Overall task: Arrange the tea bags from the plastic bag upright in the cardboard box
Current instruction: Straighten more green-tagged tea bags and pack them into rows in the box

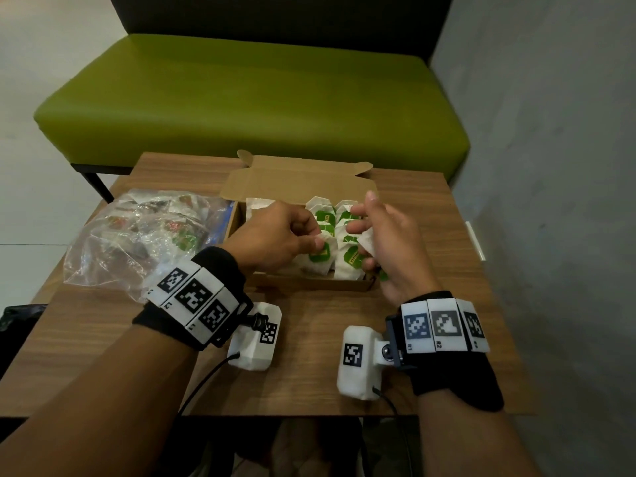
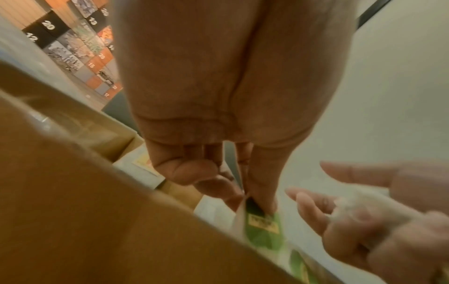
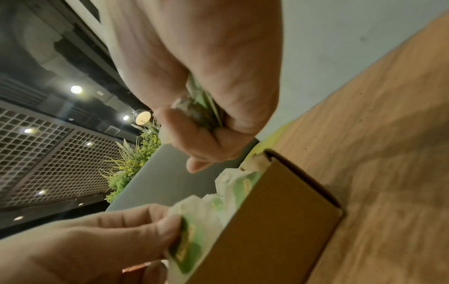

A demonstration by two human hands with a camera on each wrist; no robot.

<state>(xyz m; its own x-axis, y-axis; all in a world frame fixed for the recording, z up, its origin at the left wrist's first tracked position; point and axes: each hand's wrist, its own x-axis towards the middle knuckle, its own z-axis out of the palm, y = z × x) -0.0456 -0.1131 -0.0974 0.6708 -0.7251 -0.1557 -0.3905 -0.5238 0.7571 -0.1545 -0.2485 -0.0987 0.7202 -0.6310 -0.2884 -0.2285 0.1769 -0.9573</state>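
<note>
Left hand (image 1: 275,235): over the near half of the cardboard box; thumb and forefinger pressed together on the top edge of a tea bag; other fingers (image 2: 184,173) curled toward the palm.
Pinched tea bag (image 1: 318,251): white paper with green tag, upright at the near end of the box, in the left of the two rows; the pinch sits just above the tag in the left wrist view (image 2: 263,226).
Right hand (image 1: 385,242): over the right side of the box, palm turned left; index and middle fingers (image 1: 359,211) extended and slightly parted; lower fingers curled round a small bunch of tea bags.
Bunch in right hand (image 3: 201,109): white and green, tucked between palm and curled fingers; count cannot be told.
Cardboard box (image 1: 309,285): brown, lid flap open toward the far side, at the middle of the worktop; near right corner seen close in the right wrist view (image 3: 279,221).
Tea bags in box (image 1: 346,228): standing upright in two rows across the middle and right part.
Plastic bag (image 1: 137,235): clear, crumpled, left of the box and touching it; more tea bags inside.
Worktop (image 1: 309,373): wood grain, small and square.
Bench (image 1: 241,98): green cushion, dark back, beyond the worktop.
</note>
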